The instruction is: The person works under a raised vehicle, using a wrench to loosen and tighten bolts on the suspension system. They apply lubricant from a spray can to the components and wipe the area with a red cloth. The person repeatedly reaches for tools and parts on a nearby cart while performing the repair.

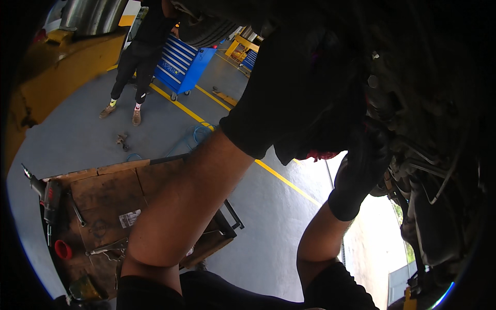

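Note:
Both my arms reach up into the dark underside of a raised vehicle (429, 206), and both hands wear black gloves. My left hand (305, 88) is up among the shadowed parts, and its fingers are lost in the dark. Lower and to the right, my right hand (364, 163) has its fingers curled beside thin metal pipes (426, 168); what they hold is hidden. A crumpled red cloth (321, 154) shows between the hands, below the left glove. Which hand bears it, I cannot tell.
A cardboard-lined cart (103, 194) stands at lower left with a power tool (50, 201), a wrench (77, 209) and a red ring (63, 249). Beyond are a blue tool cabinet (181, 64), a standing person (137, 62), a hose (199, 134) and a yellow lift part (62, 72).

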Available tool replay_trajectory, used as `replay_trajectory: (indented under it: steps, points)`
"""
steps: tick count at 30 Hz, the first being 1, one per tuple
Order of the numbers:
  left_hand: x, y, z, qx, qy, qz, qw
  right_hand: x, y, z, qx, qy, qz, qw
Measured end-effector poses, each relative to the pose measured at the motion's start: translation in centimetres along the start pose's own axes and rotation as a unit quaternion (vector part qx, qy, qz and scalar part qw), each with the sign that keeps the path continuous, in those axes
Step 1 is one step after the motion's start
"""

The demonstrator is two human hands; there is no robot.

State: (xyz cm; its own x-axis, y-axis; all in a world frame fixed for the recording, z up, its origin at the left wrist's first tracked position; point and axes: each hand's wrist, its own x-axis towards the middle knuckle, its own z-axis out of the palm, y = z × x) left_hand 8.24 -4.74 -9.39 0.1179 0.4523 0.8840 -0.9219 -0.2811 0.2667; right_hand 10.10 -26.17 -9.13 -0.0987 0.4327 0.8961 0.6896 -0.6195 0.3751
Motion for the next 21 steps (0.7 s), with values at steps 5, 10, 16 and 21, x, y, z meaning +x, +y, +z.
replay_trajectory:
  steps: [5, 10, 16, 21]
  points:
    - [1.6, -1.3, 0.6, 0.034, 0.018, 0.127, 0.991, -0.8, -1.0, 0.5, -0.060, -0.011, -0.020, 0.998]
    - [0.7, 0.6, 0.3, 0.051, -0.034, 0.079, 0.995, -2.7, 0.1, 0.6, 0.141, 0.023, 0.068, 0.987]
    - [1.5, 1.5, 0.2, 0.053, -0.025, 0.051, 0.997, -3.2, -1.2, 2.4, 0.361, 0.048, 0.214, 0.906]
    - [1.5, 1.2, 0.6, 0.022, -0.008, 0.019, 1.000, -2.5, -1.6, 4.1, 0.367, 0.017, 0.262, 0.892]
